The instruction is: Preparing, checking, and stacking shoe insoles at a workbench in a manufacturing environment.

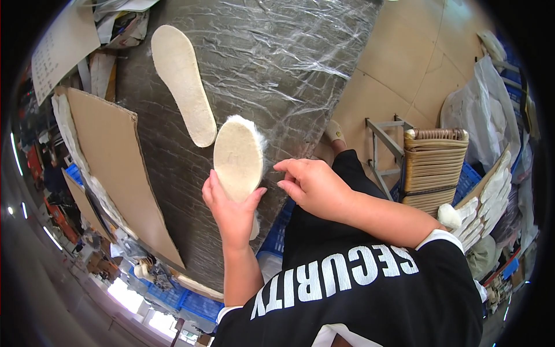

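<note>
My left hand (230,202) grips a cream insole (238,155) by its lower part, thumb on one edge and fingers on the other. White fleece fluff sticks out around its top and right edges. A pale rounded end (254,227) shows beside my left wrist; I cannot tell whether it belongs to the same insole. Just right of the held insole is my right hand (315,186), not touching it, with fingers curled in and the thumb close to the index finger. Nothing shows in it. Farther up lies a second cream insole (184,84), flat on the plastic-covered table (272,63).
Brown cardboard (118,168) stands along the table's left side, with papers (66,49) beyond. At right are a woven-seat chair (435,165), a metal-framed stool (384,141), a clear plastic bag (483,110) and a stack of white fleecy pieces (483,217).
</note>
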Demonstrator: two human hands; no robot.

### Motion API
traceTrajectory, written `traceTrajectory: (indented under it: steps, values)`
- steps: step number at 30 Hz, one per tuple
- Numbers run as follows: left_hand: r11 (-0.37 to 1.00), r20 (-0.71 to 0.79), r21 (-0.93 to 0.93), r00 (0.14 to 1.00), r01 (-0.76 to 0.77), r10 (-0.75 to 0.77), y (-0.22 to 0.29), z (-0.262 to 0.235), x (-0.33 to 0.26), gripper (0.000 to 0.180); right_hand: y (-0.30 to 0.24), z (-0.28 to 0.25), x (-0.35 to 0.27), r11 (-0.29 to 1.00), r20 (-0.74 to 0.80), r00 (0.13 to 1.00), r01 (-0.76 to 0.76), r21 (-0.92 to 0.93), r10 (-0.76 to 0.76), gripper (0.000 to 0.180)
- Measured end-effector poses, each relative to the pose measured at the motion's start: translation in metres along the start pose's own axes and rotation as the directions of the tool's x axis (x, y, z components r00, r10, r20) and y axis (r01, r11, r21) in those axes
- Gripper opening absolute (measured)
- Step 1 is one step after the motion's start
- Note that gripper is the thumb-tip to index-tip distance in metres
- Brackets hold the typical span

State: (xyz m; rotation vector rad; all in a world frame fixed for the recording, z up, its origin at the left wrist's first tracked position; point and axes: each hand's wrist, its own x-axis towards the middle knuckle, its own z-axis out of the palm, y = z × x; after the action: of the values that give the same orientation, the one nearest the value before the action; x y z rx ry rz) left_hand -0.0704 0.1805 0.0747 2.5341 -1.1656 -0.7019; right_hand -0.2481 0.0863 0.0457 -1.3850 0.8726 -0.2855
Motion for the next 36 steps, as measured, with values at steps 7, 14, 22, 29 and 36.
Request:
traceTrajectory:
  steps: [7,14,22,29,36]
  values:
    - [0.990,0.071,-0.096,0.992,-0.100,0.107,-0.007,-0.009,-0.001,0.106,-0.014,0.005,-0.002,0.868,-0.061,0.932,0.308,-0.390,-0.358,0.029]
    - [0.771,-0.346,-0.630,0.923,-0.094,-0.169,-0.066,-0.031,-0.028,0.037,-0.039,0.027,0.018,0.641,0.282,0.827,0.556,-0.529,-0.486,0.038]
    - [0.267,0.270,-0.823,0.760,0.501,-0.592,-0.122,-0.018,-0.109,0.023,-0.054,0.088,0.054,0.281,0.830,0.447,0.888,-0.365,-0.334,0.040]
    - [0.108,0.326,-0.901,0.821,0.420,-0.469,-0.114,-0.004,-0.120,0.025,-0.073,0.112,0.063,0.468,0.882,0.423,0.835,-0.289,-0.210,0.072]
    - [-0.151,0.219,-0.970,0.954,0.191,-0.203,-0.107,0.000,-0.112,0.027,-0.067,0.104,0.062,0.631,0.824,0.537,0.706,-0.323,-0.179,0.089]
